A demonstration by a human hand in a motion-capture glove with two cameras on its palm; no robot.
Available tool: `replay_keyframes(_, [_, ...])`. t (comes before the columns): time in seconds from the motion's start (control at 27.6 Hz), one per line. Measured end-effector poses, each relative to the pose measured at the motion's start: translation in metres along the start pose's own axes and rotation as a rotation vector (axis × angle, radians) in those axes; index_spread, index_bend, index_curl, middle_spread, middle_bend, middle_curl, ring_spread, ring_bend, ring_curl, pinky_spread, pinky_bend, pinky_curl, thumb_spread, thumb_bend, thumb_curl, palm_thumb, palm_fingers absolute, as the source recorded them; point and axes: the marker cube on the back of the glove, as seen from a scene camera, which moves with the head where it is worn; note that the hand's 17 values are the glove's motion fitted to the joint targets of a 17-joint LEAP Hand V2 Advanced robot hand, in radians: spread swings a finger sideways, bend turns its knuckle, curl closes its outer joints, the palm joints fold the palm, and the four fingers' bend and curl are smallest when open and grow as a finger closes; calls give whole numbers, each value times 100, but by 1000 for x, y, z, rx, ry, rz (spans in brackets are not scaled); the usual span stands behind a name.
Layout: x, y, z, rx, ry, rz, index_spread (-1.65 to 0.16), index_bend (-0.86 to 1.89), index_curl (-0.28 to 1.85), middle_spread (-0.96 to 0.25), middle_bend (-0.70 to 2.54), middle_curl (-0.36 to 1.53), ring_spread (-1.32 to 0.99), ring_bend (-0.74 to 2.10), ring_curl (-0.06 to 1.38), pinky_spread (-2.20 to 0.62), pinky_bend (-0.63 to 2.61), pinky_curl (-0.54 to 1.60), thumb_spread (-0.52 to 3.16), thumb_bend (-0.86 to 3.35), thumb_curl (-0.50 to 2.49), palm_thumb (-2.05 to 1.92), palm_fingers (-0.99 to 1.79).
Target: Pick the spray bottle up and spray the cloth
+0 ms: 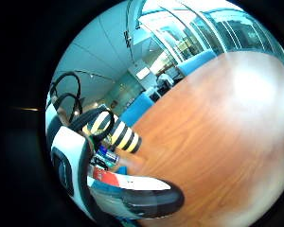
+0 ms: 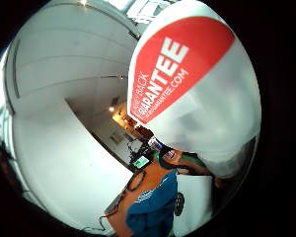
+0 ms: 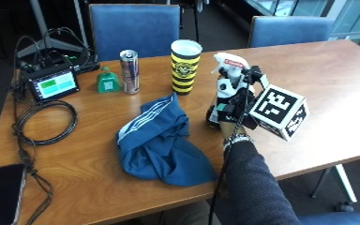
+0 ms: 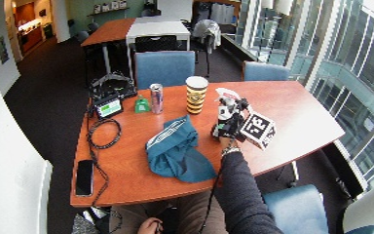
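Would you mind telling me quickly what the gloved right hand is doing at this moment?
Right hand: fingers curled round the spray bottle, holding it upright beside the blue cloth.

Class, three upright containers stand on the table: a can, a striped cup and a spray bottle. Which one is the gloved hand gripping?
The spray bottle: the right hand wraps it, while the yellow-and-black striped cup and silver can stand untouched.
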Motion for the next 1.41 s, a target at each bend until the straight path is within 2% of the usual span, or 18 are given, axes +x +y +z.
replay_keyframes(0.44, [-2,5,6,-1,-35,-30,-30,23,50,-24,48,53,-21,70,47,-34,55,43,55,-3,65,91,141])
replay_keyframes(0.65, [24,15,10,-146,-40,18,-30,23,52,-24,50,54,-21,70,47,-34,56,44,54,-3,67,91,140])
replay_keyframes(0.76, [21,8,8,-213,-1,-25,-30,23,53,-23,52,54,-21,68,47,-33,57,44,54,-3,67,91,137])
replay_keyframes(1.02, [-12,-38,-5,-325,175,-249,-30,25,55,-23,53,55,-21,64,46,-33,57,44,53,-3,69,91,136])
replay_keyframes(1.41, [-77,-57,4,-514,604,-818,-30,25,56,-22,54,55,-22,62,46,-33,57,43,51,-3,71,91,135])
